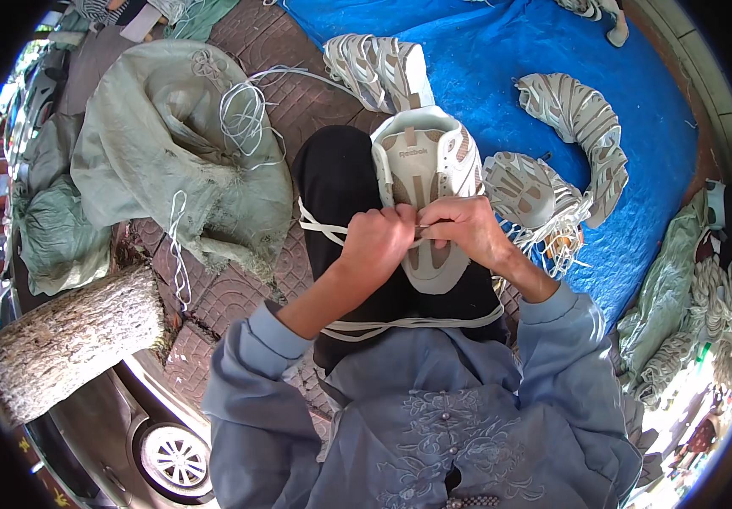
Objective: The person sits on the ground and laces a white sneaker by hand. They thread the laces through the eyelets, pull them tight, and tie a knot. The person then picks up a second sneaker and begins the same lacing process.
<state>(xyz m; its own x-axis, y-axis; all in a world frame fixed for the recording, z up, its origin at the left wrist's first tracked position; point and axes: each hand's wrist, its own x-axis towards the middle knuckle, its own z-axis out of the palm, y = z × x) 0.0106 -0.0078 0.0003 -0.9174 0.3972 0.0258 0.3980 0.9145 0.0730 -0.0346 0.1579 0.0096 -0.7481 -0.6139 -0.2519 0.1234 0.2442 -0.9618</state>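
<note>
Left hand: the left hand (379, 240) is curled narrow like a fist, at the lower lace holes, and closes on the white shoelace (421, 243); its fingertips are mostly hidden
Right hand: the right hand (468, 229) is also narrow, with thumb and forefinger pinching the same shoelace, just beside the left one
Sneaker: the white and beige sneaker (438, 273) rests on the person's lap, toe toward the body, its opening away, with the tongue (413, 153) standing in the middle
Lap: black trousers (332, 170) are under the sneaker, and loose white laces (417, 323) lie across the thighs
Blue tarpaulin: on the tarpaulin (468, 85), a curved row of sneakers (595, 127) stands to the right, near one sneaker with sole showing (519, 188) and a bundle of laces (563, 250); a shorter sneaker row (370, 72) is beyond the lap, at the tarpaulin's edge
Left ground: a grey-green sack (162, 119) lies on reddish paving (205, 348), with a tangle of white cord (245, 119) on its right part
Lower left: a rough log (78, 339) lies near a car wheel (177, 458)
</note>
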